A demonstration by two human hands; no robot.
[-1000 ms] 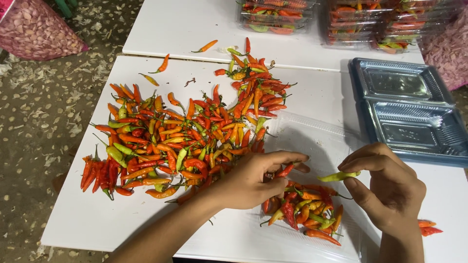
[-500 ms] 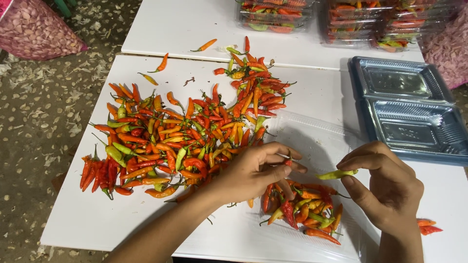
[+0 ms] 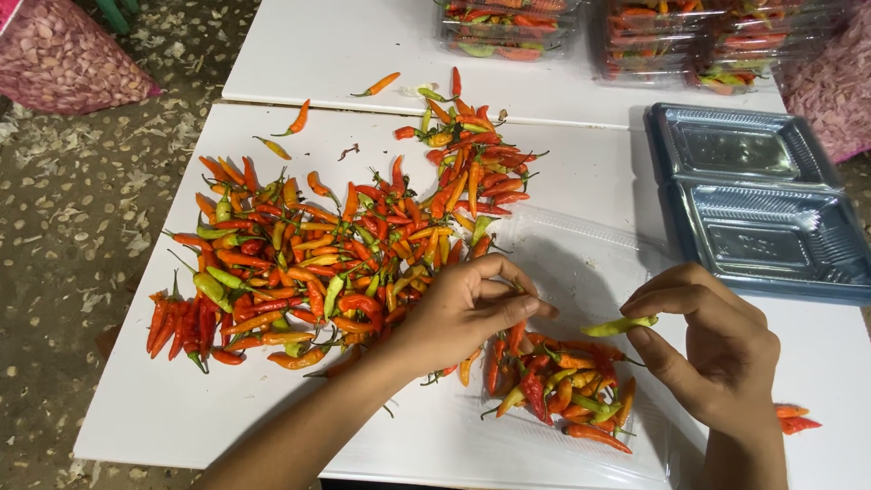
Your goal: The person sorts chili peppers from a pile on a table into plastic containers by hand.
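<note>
A big heap of red, orange and green chili peppers lies spread over a white table. My left hand rests at the heap's right edge with its fingers curled around a chili or two. My right hand pinches a small green chili between thumb and fingers. Below both hands, a clear plastic tray holds a smaller pile of chilies.
Empty clear plastic trays sit stacked at the right. Filled trays of chilies line the far edge. Pink net sacks lie on the littered ground at the upper left and at the upper right. A few loose chilies lie by my right wrist.
My left hand has drawn back a little toward the big heap and curled its fingers more tightly. The right hand keeps the green chili in almost the same spot.
</note>
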